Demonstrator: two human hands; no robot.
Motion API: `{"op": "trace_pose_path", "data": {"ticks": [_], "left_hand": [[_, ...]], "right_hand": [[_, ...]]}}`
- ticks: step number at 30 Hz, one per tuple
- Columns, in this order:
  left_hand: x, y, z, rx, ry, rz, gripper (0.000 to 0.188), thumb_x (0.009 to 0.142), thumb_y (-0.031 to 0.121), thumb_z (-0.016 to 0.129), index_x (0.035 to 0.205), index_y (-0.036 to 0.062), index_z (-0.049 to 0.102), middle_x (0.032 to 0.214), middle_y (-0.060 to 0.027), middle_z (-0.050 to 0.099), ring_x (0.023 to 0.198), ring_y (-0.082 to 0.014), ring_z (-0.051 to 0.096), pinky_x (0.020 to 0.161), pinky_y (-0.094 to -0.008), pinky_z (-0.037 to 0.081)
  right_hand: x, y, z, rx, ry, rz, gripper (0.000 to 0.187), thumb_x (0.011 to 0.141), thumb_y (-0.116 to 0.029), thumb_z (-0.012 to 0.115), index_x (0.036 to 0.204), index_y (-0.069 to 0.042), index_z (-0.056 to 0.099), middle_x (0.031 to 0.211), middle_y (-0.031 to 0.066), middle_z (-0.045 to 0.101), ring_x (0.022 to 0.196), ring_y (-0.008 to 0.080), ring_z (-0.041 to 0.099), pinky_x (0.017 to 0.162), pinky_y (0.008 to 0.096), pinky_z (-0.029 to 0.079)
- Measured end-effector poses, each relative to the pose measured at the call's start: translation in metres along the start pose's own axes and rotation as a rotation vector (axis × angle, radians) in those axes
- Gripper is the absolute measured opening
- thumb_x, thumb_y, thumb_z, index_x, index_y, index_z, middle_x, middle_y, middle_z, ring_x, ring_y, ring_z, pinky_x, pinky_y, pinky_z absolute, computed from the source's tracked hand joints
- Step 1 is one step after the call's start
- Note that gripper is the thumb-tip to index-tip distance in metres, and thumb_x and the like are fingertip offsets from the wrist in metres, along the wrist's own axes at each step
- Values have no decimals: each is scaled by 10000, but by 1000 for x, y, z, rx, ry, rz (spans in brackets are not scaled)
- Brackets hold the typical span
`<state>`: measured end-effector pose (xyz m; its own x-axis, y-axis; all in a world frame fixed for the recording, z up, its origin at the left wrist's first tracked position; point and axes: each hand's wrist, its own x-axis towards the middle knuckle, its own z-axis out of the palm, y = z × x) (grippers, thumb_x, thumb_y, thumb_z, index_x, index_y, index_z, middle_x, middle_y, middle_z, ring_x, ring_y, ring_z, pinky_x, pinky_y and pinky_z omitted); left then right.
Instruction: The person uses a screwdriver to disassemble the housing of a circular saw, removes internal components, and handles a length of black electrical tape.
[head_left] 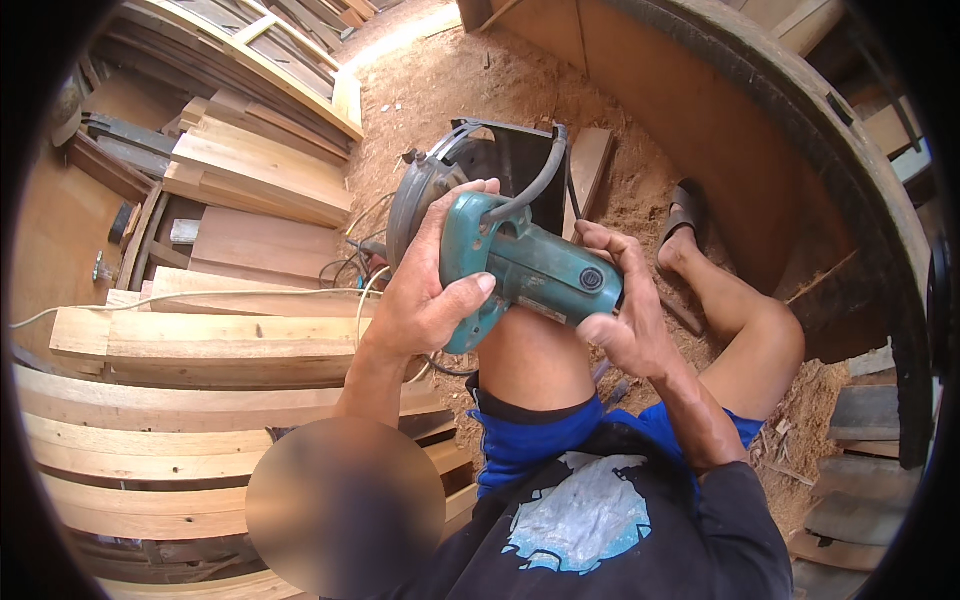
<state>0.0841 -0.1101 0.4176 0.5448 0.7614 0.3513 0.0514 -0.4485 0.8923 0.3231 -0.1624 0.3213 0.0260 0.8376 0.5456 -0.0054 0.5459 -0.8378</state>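
A circular saw [545,265] with a teal motor housing and a dark grey blade guard [405,205] is held up above my bent thigh. My left hand [425,290] is closed round the handle side of the saw, its thumb lying on the teal casing. At the rounded motor end, my right hand [640,305] grips the housing between fingers and thumb. The metal base plate [525,140] tilts up at the far side, and a dark cord loops over the body. Most of the blade is hidden by the guard.
Stacked pale planks [200,335] fill the left side, with a light cable [190,297] running over them. Sawdust covers the floor [440,85]. A board [588,175] lies beyond the saw. A large curved wooden panel [720,110] stands at the right, near my sandalled foot [680,235].
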Motion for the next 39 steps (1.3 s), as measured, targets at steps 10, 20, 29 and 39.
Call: {"op": "trace_pose_path", "data": {"ticks": [10,20,29,39], "left_hand": [[56,-8,0,-550,110,-27,699,1070,579,289,1267,-48,529,1151,-266,671,1179,-355,652,938,-422,583],[88,-23,-11,-759,-19,-266,762,1029,655,296,1190,-43,554,915,-201,697,907,-243,704,788,-357,600],[90,-33,-22,-600,-82,-214,906,993,772,235,1122,-58,576,779,-154,621,868,-283,651,775,-280,477],[74,-34,-24,-706,124,-227,773,1022,727,258,1014,14,554,717,-150,541,860,-286,641,490,-216,453]], "right_hand": [[25,-8,-21,-31,-221,127,784,764,-282,831,1369,112,525,1390,258,586,1316,326,563,1125,401,405],[41,1,-31,-62,-300,123,746,755,-287,846,1340,75,557,1421,253,574,1348,340,545,1155,428,389],[50,0,-29,-156,-400,72,753,742,-317,850,1330,53,558,1427,243,570,1356,343,536,1138,456,397],[-30,131,-108,-74,217,666,235,1011,-272,633,924,-56,605,839,26,656,738,121,613,672,323,530]]}}
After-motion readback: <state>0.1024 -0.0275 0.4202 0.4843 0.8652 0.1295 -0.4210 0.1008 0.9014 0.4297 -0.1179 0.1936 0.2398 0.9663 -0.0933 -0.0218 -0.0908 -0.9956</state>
